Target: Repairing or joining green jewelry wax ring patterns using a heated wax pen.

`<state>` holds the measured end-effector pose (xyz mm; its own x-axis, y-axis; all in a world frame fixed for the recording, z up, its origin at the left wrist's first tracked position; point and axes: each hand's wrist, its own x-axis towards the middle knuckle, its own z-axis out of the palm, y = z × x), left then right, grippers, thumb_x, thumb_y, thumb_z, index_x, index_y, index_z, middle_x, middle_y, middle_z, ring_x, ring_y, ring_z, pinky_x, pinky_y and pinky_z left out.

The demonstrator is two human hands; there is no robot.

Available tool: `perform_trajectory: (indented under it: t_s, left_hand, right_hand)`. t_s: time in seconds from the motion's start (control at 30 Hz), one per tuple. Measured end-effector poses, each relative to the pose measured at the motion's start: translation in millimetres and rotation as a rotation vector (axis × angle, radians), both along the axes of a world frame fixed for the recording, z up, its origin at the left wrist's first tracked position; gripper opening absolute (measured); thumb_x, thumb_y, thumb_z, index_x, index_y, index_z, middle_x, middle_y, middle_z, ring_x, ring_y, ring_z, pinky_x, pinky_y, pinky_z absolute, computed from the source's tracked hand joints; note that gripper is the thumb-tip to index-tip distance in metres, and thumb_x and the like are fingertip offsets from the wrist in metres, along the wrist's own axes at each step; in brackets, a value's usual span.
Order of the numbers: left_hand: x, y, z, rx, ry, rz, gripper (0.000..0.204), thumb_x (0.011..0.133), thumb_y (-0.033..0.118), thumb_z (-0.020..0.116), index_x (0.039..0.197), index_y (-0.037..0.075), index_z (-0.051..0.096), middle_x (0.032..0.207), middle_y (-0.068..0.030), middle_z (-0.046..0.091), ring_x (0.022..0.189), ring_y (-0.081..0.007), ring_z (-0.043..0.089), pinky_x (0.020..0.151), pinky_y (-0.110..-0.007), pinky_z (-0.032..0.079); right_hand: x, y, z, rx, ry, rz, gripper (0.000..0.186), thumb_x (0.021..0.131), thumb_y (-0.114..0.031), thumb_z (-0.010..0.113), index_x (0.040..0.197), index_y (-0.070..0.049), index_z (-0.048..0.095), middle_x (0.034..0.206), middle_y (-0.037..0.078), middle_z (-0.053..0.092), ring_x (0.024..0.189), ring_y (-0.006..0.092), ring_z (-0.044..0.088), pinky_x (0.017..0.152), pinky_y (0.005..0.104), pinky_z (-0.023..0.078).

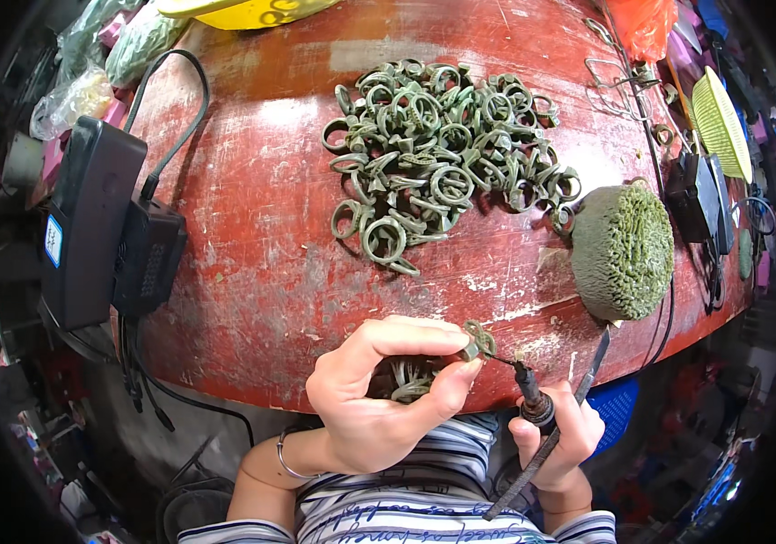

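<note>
My left hand (pixel 377 392) pinches a small green ring (pixel 478 342) between thumb and forefinger. More green rings (pixel 411 377) show in the gap behind those fingers; whether they lie in my palm or on the table I cannot tell. My right hand (pixel 569 433) holds a dark pen-like tool (pixel 533 399), its thin tip touching or almost touching the ring. A slim metal blade with a textured handle (pixel 538 461) also passes through my right fingers, slanting up toward a rough green round block (pixel 624 252). Beyond my hands a heap of green rings (pixel 438 159) covers the table's middle.
The worn red table (pixel 252 299) curves toward me. At left stands a black power unit (pixel 93 222) with cables. A yellow basin (pixel 252 13) is at the far edge. On the right are a yellow-green basket (pixel 722 125), a black adapter (pixel 698 195) and bent wire (pixel 613 82).
</note>
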<state>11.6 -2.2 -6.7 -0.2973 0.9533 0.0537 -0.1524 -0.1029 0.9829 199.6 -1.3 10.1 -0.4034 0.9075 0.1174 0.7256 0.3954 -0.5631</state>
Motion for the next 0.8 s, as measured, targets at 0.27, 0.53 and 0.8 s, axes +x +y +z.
perform_trajectory:
  t_s: [0.27, 0.53, 0.8]
  left_hand:
    - [1.1, 0.4, 0.5, -0.008, -0.057, 0.03, 0.023, 0.069, -0.006, 0.071, 0.089, -0.002, 0.058, 0.087, -0.0131, 0.064, 0.078, -0.0139, 0.062, 0.068, -0.025, 0.051]
    - [-1.1, 1.3, 0.6, 0.033, 0.097, -0.056, 0.021, 0.076, -0.007, 0.061, 0.09, -0.003, 0.046, 0.082, -0.0165, 0.057, 0.065, -0.0152, 0.059, 0.057, -0.026, 0.051]
    - [-1.5, 0.0, 0.9, 0.025, 0.089, -0.048, 0.021, 0.076, -0.007, 0.06, 0.091, -0.003, 0.046, 0.082, -0.0165, 0.056, 0.064, -0.0156, 0.06, 0.056, -0.027, 0.052]
  right_hand:
    - [5.9, -0.5, -2.1, -0.06, 0.042, 0.01, 0.034, 0.069, -0.031, 0.075, 0.081, -0.003, 0.058, 0.059, 0.006, 0.057, 0.044, 0.0195, 0.054, 0.042, 0.027, 0.042]
    - [0.4, 4.9, 0.1, -0.046, 0.084, 0.035, 0.033, 0.07, -0.028, 0.074, 0.08, -0.002, 0.057, 0.058, 0.007, 0.056, 0.044, 0.0204, 0.055, 0.042, 0.0277, 0.042]
    - [3.7, 1.5, -0.7, -0.104, 0.115, -0.001, 0.034, 0.072, -0.031, 0.072, 0.078, -0.001, 0.057, 0.059, 0.007, 0.056, 0.046, 0.0203, 0.055, 0.043, 0.0277, 0.043]
